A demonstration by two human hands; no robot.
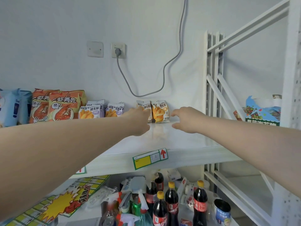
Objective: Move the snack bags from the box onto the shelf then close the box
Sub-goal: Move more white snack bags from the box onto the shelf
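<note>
Two yellow snack bags stand upright side by side at the back of the white shelf (179, 141), against the wall: the left bag (144, 104) and the right bag (160, 111). My left hand (138, 121) reaches in from the left, fingers curved apart, and covers the left bag's lower left part. I cannot tell whether it touches the bag. My right hand (187, 119) hovers just right of the right bag, fingers spread and holding nothing. The box is out of view.
Left along the shelf stand purple-white snack bags (92, 111), orange shrimp bags (63, 105) and blue packs (11, 106). A white shelf upright (211, 70) rises at right. A grey cable (162, 79) hangs on the wall. Below are cola bottles (171, 198) and spray bottles (141, 209).
</note>
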